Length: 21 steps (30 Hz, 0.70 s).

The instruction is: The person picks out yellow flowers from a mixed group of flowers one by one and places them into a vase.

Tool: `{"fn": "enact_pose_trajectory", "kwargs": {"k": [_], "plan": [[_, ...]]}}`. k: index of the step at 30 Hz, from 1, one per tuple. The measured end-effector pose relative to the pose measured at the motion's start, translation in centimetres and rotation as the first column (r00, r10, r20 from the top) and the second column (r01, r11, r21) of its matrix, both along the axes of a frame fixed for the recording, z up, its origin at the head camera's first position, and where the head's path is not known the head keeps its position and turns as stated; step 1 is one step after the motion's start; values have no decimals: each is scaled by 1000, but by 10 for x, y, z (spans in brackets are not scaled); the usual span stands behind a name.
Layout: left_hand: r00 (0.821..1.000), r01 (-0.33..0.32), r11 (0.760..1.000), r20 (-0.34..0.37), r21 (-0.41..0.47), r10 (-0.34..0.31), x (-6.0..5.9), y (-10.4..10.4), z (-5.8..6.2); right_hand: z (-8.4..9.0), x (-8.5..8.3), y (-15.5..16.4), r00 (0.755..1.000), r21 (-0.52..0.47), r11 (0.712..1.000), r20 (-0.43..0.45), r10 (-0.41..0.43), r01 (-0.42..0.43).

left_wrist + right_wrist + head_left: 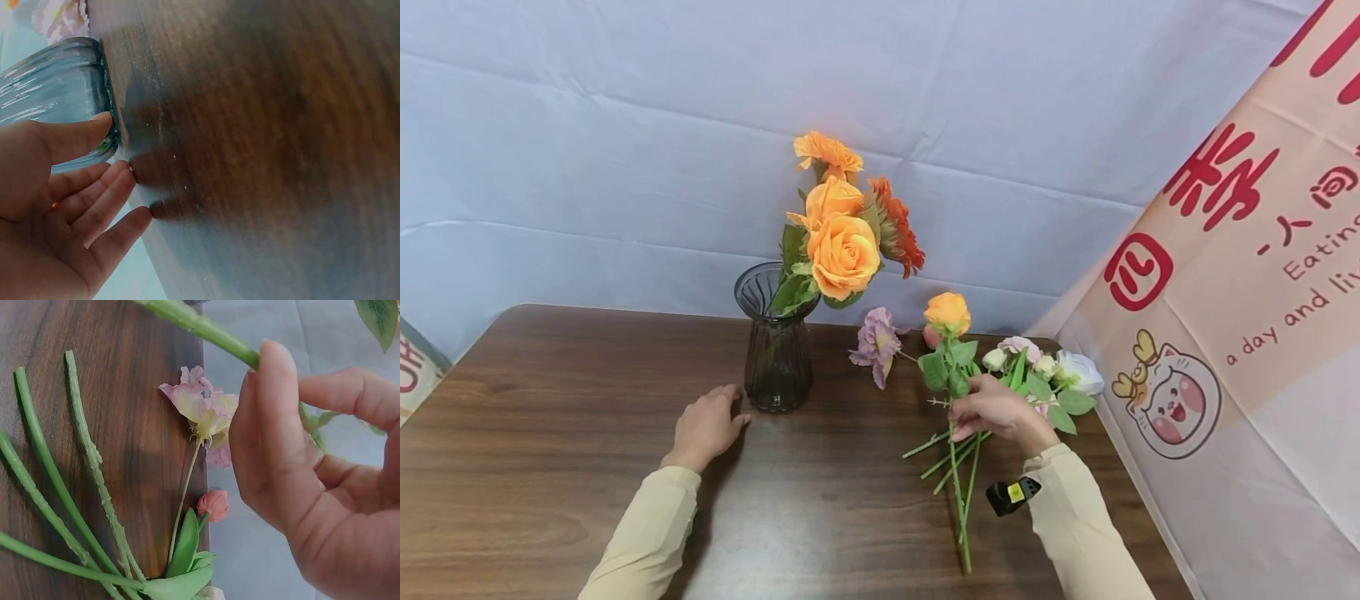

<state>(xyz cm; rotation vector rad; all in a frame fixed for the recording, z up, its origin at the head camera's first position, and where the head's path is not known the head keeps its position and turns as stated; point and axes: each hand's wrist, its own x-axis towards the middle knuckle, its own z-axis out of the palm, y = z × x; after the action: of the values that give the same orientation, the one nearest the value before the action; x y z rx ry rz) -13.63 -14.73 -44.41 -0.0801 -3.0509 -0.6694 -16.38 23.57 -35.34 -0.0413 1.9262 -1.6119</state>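
- An orange rose (947, 313) on a long green stem is gripped by the right hand (996, 410), whose fingers and thumb are curled round the stem just below the leaves; the bloom is raised above the table (550, 433), to the right of the vase, and the stem's lower end reaches down toward the near edge.
- The bloom is seen as a tight, rounded head of orange-yellow petals, with several broad green leaves set close beneath it.
- In the right wrist view the stem (200, 328) is seen crossing the fingertips (275, 369), pressed between them and the thumb.
- More cut flowers are laid on the table beside that hand: a mauve bloom (877, 343) to the left, and pale pink and white blooms (1078, 371) to the right, with their green stems (943, 454) fanned out under the wrist.
- A small pink bud (214, 505) is seen lying near the mauve flower in the right wrist view.
- A dark ribbed glass vase (777, 346) is stood near the middle of the table and is filled with orange roses (842, 250) and a darker orange flower.
- The left hand (706, 427) is rested on the table just beside the vase's base, fingers straight and relaxed; in the left wrist view the thumb (81, 134) is seen touching the glass.
- A white cloth backdrop is hung behind, and a printed banner (1240, 275) is seen on the right.
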Motion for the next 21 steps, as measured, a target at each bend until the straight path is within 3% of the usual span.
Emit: {"fn": "enact_pose_trajectory", "kwargs": {"k": [12,21], "plan": [[1000,1,1000,5,-3,-1,-1,0,-1,-10,0,5,988,-136,980,67,-137,145],[1000,-1,1000,11,-1,1,0,0,1,-20,2,9,964,-263,930,137,-228,257]]}}
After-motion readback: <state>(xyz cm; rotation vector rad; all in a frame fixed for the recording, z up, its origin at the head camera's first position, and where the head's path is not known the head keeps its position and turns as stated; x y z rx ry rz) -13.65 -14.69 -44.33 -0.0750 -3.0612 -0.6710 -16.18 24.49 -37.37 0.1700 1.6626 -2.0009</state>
